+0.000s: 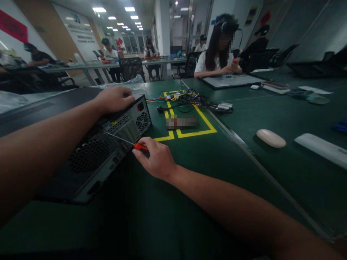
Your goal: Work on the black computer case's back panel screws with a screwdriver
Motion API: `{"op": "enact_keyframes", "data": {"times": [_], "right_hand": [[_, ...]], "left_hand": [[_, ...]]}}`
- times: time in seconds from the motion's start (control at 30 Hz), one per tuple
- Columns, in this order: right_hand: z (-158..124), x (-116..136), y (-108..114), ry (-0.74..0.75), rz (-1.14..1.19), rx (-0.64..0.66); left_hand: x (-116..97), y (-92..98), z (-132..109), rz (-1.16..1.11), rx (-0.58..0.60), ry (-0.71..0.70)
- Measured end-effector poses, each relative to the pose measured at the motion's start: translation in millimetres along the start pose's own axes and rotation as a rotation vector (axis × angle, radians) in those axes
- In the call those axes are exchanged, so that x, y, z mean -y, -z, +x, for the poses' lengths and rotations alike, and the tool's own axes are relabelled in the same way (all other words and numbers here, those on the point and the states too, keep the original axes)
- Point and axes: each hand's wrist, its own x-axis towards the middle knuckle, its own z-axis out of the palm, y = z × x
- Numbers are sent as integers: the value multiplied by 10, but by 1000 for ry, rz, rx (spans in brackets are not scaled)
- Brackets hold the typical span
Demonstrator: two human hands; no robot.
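Observation:
A black desktop computer case (51,99) lies on the green table at the left, its grey metal back panel turned toward the right. My left hand (116,98) presses on the case's upper edge near the back, fingers bent over it. Between thumb and fingers, my right hand (157,159) grips a screwdriver (139,146) by its orange handle. The thin shaft points left, and its tip is at the back panel near the expansion slots. Whether the tip sits in a screw is too small to tell. A fan grille and a vented area show on the panel.
Tangled black cables (193,97) and coloured wires lie behind yellow tape (197,134). A blurred-out object (181,122) is within the tape. To the right are a beige oval case (271,138) and a white long object (322,150). Across the table a person (219,54) sits at a dark panel.

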Motion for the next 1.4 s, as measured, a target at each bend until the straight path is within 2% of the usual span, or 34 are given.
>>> {"op": "enact_keyframes", "data": {"times": [0.9,1.13,1.4], "right_hand": [[9,17,2,-18,42,17],[18,-8,-4,25,-2,50],[5,-44,-26,55,-23,22]], "left_hand": [[-45,20,-31,-32,14,11],[-7,-11,-5,-26,-8,-2],[-19,5,-14,-15,6,-13]]}}
